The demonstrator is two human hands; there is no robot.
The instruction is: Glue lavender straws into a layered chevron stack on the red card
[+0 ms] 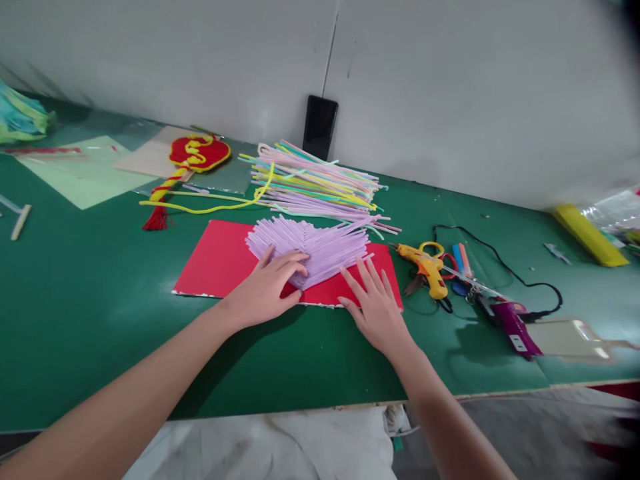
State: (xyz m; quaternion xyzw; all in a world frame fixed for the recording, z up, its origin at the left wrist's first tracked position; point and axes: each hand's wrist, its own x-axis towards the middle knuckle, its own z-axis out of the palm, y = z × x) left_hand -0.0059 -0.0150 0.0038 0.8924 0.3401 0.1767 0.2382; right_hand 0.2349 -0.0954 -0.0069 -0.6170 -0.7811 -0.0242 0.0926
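Note:
A heart shape made of light purple pipe cleaners [330, 250] lies on a red board [210, 257] in the middle of the green table. My left hand [267, 287] rests on the heart's left lower side, its fingers bent loosely over the strips. At the heart's lower right edge, my right hand [375, 307] lies with spread fingers on the red board, the tips touching or close to the purple ends. Neither hand visibly grips anything. Part of the heart's left lower edge is hidden beneath my left hand.
Behind the board lies a pile of pastel pipe cleaners [320, 183], with a phone [320, 127] leaning on the wall. A red and yellow fan-shaped craft [200, 153] is at left. Rightward are a yellow glue gun [425, 267], scissors [433, 250], a black cord [500, 257] and a purple plug block [515, 327].

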